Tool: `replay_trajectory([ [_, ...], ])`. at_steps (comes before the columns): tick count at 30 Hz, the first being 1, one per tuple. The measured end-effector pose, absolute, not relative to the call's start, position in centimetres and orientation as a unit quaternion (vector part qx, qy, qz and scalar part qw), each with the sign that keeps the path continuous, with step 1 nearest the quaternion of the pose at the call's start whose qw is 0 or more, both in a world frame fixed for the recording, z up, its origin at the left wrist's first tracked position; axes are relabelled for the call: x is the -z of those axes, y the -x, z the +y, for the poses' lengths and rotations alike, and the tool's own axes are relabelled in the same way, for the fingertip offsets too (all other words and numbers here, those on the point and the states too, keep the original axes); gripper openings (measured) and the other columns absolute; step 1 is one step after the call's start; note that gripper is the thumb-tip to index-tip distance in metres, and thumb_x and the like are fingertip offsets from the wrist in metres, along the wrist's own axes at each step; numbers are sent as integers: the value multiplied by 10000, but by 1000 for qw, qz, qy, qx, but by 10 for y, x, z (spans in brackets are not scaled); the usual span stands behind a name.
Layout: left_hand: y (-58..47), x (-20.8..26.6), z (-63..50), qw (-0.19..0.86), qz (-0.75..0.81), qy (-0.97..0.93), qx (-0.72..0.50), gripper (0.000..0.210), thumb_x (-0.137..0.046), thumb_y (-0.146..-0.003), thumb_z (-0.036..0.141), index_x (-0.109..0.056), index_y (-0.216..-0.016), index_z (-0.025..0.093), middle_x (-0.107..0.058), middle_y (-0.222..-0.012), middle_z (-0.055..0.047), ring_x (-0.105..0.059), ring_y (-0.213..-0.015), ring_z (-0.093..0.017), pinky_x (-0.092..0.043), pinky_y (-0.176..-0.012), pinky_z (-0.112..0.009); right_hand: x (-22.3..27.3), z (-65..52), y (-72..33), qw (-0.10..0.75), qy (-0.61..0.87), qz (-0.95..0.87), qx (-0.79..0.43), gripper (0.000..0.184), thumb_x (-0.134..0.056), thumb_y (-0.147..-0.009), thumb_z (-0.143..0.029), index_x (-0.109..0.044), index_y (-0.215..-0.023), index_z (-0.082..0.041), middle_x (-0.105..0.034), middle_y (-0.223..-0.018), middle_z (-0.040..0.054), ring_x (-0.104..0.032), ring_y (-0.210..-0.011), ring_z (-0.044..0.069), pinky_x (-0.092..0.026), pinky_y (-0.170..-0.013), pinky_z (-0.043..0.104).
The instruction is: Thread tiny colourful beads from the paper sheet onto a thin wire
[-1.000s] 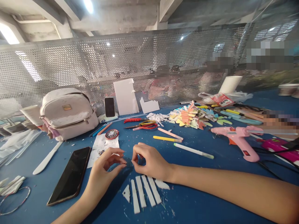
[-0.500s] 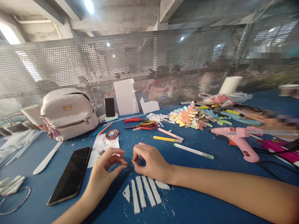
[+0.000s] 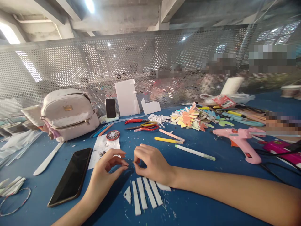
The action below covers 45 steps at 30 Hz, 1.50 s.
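Note:
My left hand (image 3: pixel 109 166) hovers over the blue table with thumb and fingertips pinched together. Something tiny and dark may be between them, too small to name. Facing it a short gap away, my right hand (image 3: pixel 150 161) is also closed in a pinch, and whatever it holds cannot be made out. Just below the hands lie several white foam strips (image 3: pixel 141 193) side by side. A small white triangular piece (image 3: pixel 127 195) with a dark dot is left of them. Another white piece (image 3: pixel 163 187) is partly hidden under my right wrist.
A phone (image 3: pixel 70 177), paper (image 3: pixel 94 152) and a round red-rimmed dish of small bits (image 3: pixel 113 135) are left. Markers (image 3: pixel 195 152), scissors (image 3: pixel 150 126) and cut paper shapes (image 3: pixel 188 117) lie beyond. A pink glue gun (image 3: pixel 244 141) is right; a backpack (image 3: pixel 69 116) stands back left.

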<state>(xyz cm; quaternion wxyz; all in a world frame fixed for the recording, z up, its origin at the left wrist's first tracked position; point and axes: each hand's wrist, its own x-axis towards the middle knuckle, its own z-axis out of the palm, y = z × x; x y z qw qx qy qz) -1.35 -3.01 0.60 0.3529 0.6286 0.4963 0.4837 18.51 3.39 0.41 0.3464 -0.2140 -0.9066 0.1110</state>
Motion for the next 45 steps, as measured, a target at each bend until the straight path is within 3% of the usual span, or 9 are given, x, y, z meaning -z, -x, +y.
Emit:
replay_trajectory([
  [18,14,-5,-30,367,498,-621,-481,244,-693,-795,164,-592,-1006,233,-680,-865,14,-712,-806,-170,-572,-834,-320,-11,35,-185,355,173,-918,16,161,-493,-810,-96,-411,-723,-203,-503,-694,-9,-393,-653,150,-285,-622,279],
  [45,11,-6,-31,352,499,-610,-505,243,-707,-752,168,-630,-976,224,-716,-782,10,-733,-764,-190,-591,-795,-321,-8,37,-185,338,181,-923,23,156,-503,-803,-93,-431,-724,-205,-523,-697,-3,-412,-661,158,-292,-623,284],
])
